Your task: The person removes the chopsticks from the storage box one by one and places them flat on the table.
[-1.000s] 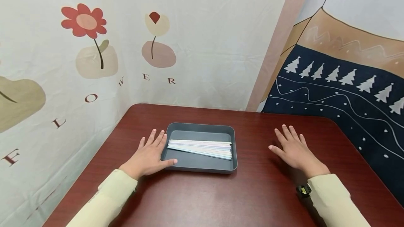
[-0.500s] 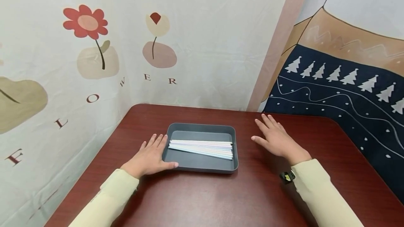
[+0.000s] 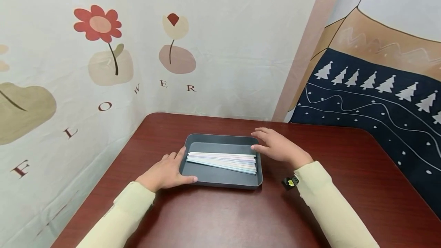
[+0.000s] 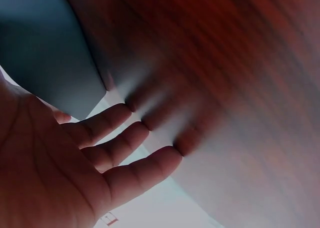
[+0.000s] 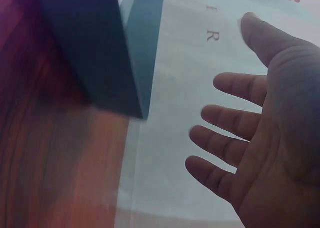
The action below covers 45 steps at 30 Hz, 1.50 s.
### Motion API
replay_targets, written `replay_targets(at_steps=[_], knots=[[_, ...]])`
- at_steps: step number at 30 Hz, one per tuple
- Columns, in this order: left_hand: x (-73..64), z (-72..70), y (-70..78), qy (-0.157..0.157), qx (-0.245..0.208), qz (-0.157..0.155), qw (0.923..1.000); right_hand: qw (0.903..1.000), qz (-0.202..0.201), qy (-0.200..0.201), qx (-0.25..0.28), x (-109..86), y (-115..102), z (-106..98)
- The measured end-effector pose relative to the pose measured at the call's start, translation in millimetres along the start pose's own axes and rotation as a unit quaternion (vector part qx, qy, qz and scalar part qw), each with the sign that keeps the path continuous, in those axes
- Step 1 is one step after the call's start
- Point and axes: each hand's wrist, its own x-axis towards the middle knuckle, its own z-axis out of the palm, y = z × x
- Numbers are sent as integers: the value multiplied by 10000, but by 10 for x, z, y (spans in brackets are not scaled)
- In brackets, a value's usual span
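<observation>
Desk (image 3: 220, 217): dark red-brown, wood-grained, rounded far corners, a pale sheen on the near part.
Cloth (image 3: 234, 49): off-white, creased, hung behind and to the left.
Red flower (image 3: 100, 24): printed, peach centre, beige patch below.
Tulip (image 3: 167, 30): cream and red, over a mauve patch.
Lettering (image 3: 105, 106): F, L, O, W, E, R.
Pink stripe (image 3: 307, 47): slanting, right of the flowers.
Navy panel (image 3: 392, 106): white fir trees (image 3: 386, 84), wavy lines, dots.

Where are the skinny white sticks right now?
In the head view, the sticks lie inside the gray tray, between the left hand at its left end and the right hand near its far right corner.
</observation>
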Motion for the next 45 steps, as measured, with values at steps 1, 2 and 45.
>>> replay_targets(at_steps=[1, 2, 45], knots=[[1, -1, 3, -3, -1, -8, 10000, 10000, -70, -18, 10, 41, -23, 10], [3, -1, 5, -6, -4, -9, 10000, 9999, -148, -37, 24, 81, -43, 22], [43, 8, 21, -166, -25, -244, 9996, 9767, 98, -782, 1995, 963, -321, 805]])
